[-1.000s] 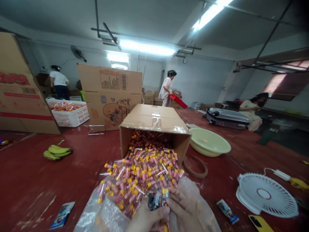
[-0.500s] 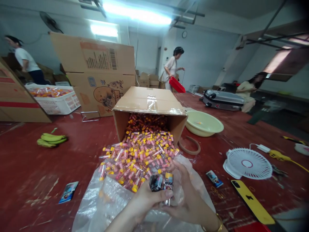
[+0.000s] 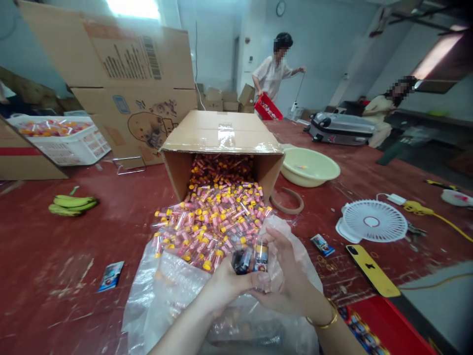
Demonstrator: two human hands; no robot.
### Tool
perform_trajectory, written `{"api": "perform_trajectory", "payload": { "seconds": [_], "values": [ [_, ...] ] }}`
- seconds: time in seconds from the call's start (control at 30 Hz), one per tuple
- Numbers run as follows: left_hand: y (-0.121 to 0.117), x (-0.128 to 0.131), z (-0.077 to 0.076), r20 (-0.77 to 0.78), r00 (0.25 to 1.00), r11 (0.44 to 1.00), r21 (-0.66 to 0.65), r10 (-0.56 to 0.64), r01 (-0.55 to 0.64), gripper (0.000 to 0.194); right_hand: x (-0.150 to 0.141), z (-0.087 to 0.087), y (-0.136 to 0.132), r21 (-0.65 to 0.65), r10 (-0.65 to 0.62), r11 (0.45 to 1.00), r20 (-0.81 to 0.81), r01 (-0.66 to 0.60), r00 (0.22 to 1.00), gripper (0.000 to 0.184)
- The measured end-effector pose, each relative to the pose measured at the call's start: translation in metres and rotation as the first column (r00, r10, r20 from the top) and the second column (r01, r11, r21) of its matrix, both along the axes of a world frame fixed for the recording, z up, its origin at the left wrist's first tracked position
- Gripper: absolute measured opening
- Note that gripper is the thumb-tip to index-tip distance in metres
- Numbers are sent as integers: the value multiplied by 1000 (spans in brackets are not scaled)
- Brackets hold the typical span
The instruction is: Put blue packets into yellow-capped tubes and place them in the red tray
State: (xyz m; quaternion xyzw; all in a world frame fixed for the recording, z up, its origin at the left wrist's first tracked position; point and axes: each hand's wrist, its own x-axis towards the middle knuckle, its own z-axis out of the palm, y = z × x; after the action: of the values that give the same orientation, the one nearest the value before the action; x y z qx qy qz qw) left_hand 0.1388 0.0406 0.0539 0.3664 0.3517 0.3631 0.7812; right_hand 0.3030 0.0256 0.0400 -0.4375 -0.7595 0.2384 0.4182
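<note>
My left hand (image 3: 226, 285) and my right hand (image 3: 288, 278) meet over a clear plastic bag (image 3: 173, 291) on the red floor. Between them they pinch a couple of small wrapped items (image 3: 253, 259), one dark and one with a yellow cap and printed label. Both hands have fingers closed round these. Just beyond lies a spilled heap of small pink, yellow-capped tubes (image 3: 212, 224), pouring from a cardboard box (image 3: 221, 135) tipped on its side with its opening toward me.
Bananas (image 3: 72, 204) lie at left, a small card (image 3: 111, 275) near the bag. A pale basin (image 3: 308, 167), tape ring (image 3: 286, 201), white fan (image 3: 371, 222), yellow phone (image 3: 371, 268) and red tray (image 3: 384, 328) sit at right. A person (image 3: 275, 74) carries a red basket at the back.
The view has tilted downward, so the box and floor appear higher. My hands have come further into view with the small items held between them; the person at the back has shifted with the red basket.
</note>
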Motion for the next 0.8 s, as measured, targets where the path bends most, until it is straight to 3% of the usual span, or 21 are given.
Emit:
{"api": "perform_trajectory", "payload": {
  "seconds": [0.27,0.8],
  "values": [
    [-1,-1,-6,-52,995,993,77,-87,91,30,-3,6,-1,-31,-29,999,-27,28,999,97],
    [-21,1,-10,-101,993,988,128,-67,80,25,1,5,-19,47,-64,997,56,61,996,90]
  ]
}}
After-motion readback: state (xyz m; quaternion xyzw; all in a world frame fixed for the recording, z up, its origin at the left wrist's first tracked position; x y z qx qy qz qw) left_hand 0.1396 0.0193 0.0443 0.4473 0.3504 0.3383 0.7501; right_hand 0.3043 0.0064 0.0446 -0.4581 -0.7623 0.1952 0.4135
